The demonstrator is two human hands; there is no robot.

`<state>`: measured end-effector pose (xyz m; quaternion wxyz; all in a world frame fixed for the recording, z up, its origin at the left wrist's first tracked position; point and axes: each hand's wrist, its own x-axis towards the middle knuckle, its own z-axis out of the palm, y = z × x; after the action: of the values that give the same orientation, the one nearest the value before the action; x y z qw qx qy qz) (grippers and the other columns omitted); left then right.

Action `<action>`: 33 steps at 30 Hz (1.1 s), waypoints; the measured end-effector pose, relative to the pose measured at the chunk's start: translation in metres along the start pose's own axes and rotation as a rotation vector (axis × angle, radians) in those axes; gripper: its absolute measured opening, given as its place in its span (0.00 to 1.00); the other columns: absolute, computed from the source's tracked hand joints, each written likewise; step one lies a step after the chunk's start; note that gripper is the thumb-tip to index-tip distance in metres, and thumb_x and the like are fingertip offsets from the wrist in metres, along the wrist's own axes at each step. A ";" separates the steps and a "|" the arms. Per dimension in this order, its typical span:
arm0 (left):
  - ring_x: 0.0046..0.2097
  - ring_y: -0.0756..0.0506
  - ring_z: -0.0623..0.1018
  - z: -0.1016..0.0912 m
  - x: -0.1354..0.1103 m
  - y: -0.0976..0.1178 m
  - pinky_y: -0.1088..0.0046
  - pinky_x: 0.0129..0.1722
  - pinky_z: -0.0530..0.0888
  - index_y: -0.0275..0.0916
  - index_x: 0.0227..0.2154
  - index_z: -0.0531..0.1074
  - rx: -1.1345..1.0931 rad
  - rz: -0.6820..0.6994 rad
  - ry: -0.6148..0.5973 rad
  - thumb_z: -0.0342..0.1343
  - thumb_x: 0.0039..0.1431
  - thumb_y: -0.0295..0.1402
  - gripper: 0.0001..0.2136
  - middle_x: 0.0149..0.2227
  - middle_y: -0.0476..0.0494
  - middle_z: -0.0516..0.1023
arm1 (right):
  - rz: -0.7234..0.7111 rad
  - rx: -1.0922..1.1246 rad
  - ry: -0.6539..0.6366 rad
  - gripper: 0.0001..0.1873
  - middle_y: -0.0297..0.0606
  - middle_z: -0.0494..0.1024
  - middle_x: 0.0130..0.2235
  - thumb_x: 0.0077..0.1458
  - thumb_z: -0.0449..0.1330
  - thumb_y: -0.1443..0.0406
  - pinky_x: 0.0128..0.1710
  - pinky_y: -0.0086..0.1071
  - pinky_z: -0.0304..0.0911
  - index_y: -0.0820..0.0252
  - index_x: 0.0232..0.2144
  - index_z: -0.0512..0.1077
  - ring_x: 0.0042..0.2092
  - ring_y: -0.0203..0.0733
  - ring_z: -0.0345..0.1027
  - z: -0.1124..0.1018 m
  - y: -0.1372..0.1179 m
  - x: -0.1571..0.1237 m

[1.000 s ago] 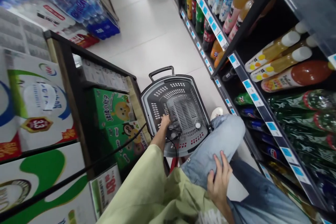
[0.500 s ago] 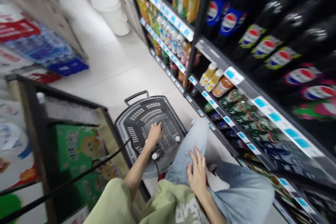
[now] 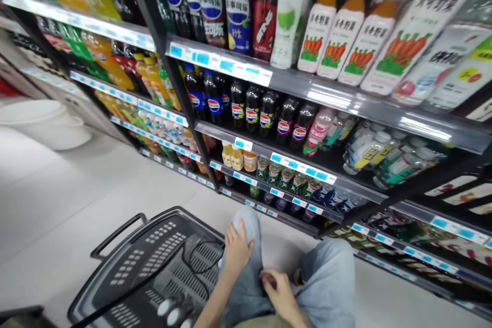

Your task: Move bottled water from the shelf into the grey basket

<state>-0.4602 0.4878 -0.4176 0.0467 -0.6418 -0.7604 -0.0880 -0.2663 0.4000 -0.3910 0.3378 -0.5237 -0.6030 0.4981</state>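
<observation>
My left hand (image 3: 237, 247) lies over the left knee of my jeans (image 3: 246, 220), its fingers apart and holding nothing. In my lap, my right hand (image 3: 277, 287) has its fingers curled in. Something dark shows at the fingertips, but I cannot make out whether it is held. Left of my knee stands a black shopping basket (image 3: 144, 241) with its handle (image 3: 117, 236) at the far side. Inside it, several white-capped bottles (image 3: 169, 312) lie at the near end, partly cut off by the frame, and a thin black cable (image 3: 188, 261) loops across it.
Drink shelves (image 3: 230, 64) stretch along the front and right, close to my knees. They hold cola bottles (image 3: 251, 107), carrot-labelled bottles (image 3: 338, 56) and green bottles (image 3: 286, 177). A white bucket (image 3: 65, 128) stands on the pale floor (image 3: 126, 184) at the left.
My left hand has left the basket and now rests on my left knee. My right hand has come off the thigh and curled. The view has swung up and right toward the shelves.
</observation>
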 end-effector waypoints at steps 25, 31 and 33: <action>0.59 0.25 0.79 0.024 0.013 -0.031 0.47 0.58 0.76 0.21 0.72 0.63 -0.077 0.081 0.097 0.51 0.69 0.45 0.37 0.62 0.12 0.74 | -0.115 -0.217 1.177 0.43 0.59 0.81 0.55 0.42 0.73 0.50 0.61 0.58 0.69 0.62 0.57 0.68 0.58 0.66 0.76 -0.351 -0.239 0.215; 0.66 0.23 0.74 0.012 0.006 -0.028 0.43 0.63 0.73 0.22 0.72 0.63 -0.121 0.058 0.074 0.51 0.68 0.43 0.36 0.65 0.13 0.72 | -0.162 -0.217 1.325 0.36 0.55 0.82 0.43 0.39 0.73 0.43 0.57 0.61 0.72 0.58 0.42 0.70 0.49 0.66 0.78 -0.339 -0.233 0.205; 0.70 0.23 0.71 0.004 0.007 -0.026 0.42 0.66 0.71 0.24 0.71 0.64 -0.138 0.083 0.085 0.51 0.68 0.41 0.34 0.68 0.15 0.70 | -0.319 -0.117 1.351 0.41 0.54 0.82 0.44 0.38 0.73 0.38 0.57 0.61 0.74 0.59 0.43 0.70 0.49 0.65 0.79 -0.328 -0.230 0.189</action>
<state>-0.4873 0.4914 -0.4222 0.0381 -0.6702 -0.7225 -0.1653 -0.0713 0.6744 -0.1029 0.6792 -0.6413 -0.3560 -0.0259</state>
